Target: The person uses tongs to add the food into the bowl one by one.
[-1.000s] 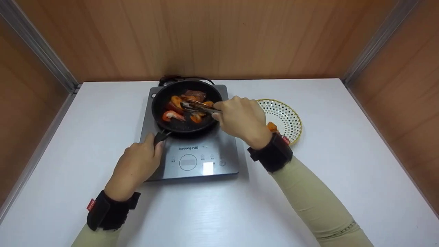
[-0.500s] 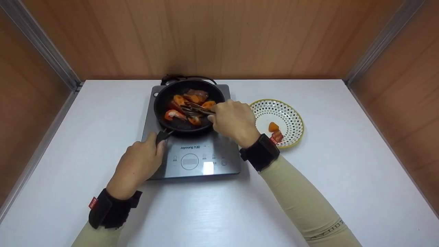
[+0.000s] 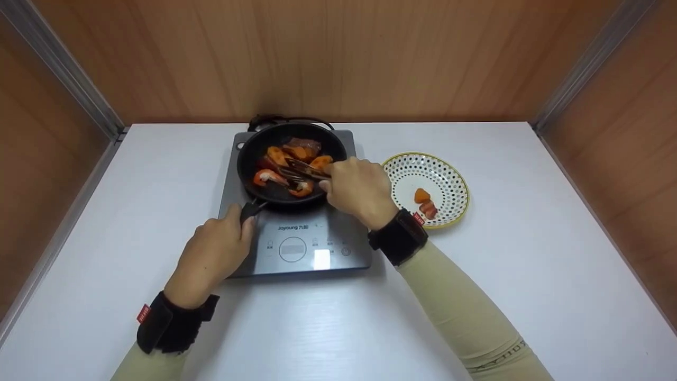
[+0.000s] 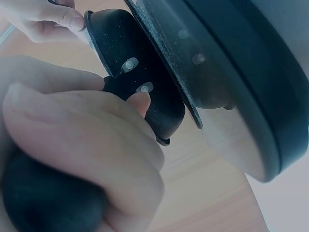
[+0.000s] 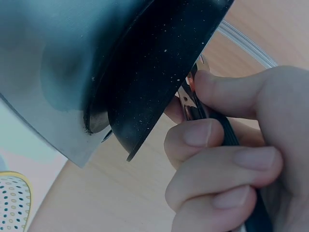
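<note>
My left hand (image 3: 214, 246) grips the black handle (image 3: 250, 209) of a frying pan (image 3: 285, 199), its fingers wrapped round it in the left wrist view. My right hand (image 3: 359, 188) holds metal tongs (image 3: 308, 169) by their dark handles (image 5: 231, 136), thumb on one side and curled fingers on the other. The tongs' heads are down among the food inside the pan. A curled orange-red shrimp (image 3: 270, 178) lies at the pan's left, and a second shrimp (image 3: 302, 189) lies just below the tongs. Orange carrot slices (image 3: 321, 162) and a brownish meat piece (image 3: 305, 144) lie farther back.
The pan sits on a grey induction cooker (image 3: 338, 264) with a cord (image 3: 312, 120) behind it. To the right, a dotted plate (image 3: 449, 182) bears a carrot piece (image 3: 421, 195) and a reddish meat piece (image 3: 428, 209). Wooden panels (image 3: 338, 58) enclose the white table (image 3: 529, 254).
My right hand has shifted left and slightly down with the tongs, uncovering more of the plate. The shrimp below the tongs shows more fully. My left hand keeps its grip on the handle.
</note>
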A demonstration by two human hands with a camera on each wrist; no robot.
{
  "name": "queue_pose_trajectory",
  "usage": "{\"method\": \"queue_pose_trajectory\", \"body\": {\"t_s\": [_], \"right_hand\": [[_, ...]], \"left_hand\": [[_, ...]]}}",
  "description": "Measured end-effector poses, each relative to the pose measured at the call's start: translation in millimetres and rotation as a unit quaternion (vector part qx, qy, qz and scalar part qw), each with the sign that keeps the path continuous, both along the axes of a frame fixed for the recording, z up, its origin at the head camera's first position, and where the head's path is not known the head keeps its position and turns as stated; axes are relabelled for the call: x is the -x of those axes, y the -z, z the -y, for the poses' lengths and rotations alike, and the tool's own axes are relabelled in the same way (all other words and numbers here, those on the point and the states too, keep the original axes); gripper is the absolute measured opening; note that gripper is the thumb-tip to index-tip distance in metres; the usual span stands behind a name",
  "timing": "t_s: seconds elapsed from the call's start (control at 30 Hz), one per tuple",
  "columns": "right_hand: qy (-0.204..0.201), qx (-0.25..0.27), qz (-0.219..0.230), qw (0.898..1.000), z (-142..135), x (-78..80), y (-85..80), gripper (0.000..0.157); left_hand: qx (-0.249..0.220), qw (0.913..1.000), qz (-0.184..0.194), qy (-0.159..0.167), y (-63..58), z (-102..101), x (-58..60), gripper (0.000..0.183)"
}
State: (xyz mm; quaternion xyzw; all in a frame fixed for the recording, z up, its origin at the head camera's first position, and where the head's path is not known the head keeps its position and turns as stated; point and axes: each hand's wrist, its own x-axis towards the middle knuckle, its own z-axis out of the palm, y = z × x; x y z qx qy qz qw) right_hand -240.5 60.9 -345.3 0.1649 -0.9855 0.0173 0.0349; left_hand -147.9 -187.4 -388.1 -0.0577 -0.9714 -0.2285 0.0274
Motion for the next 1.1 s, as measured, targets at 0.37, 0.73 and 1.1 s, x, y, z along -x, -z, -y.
{"method": "queue_pose_trajectory", "body": {"t_s": [0.37, 0.73, 1.1], "right_hand": [[-0.018, 0.001, -0.005, 1.000, -5.6, -0.7, 2.4, 0.029], [-0.021, 0.070, -0.001, 0.997, -37.0, -9.0, -6.8, 0.035], [0.019, 0.107, 0.003, 0.994, -124.7, -27.1, -17.0, 0.037]], "left_hand": [[-0.002, 0.9999, 0.010, -0.001, -1.5, 1.6, 0.2, 0.030], [0.005, 1.0000, -0.002, -0.001, -0.5, 1.6, -0.8, 0.027], [-0.001, 1.0000, -0.005, 0.001, 0.9, 0.3, -0.1, 0.027]]}}
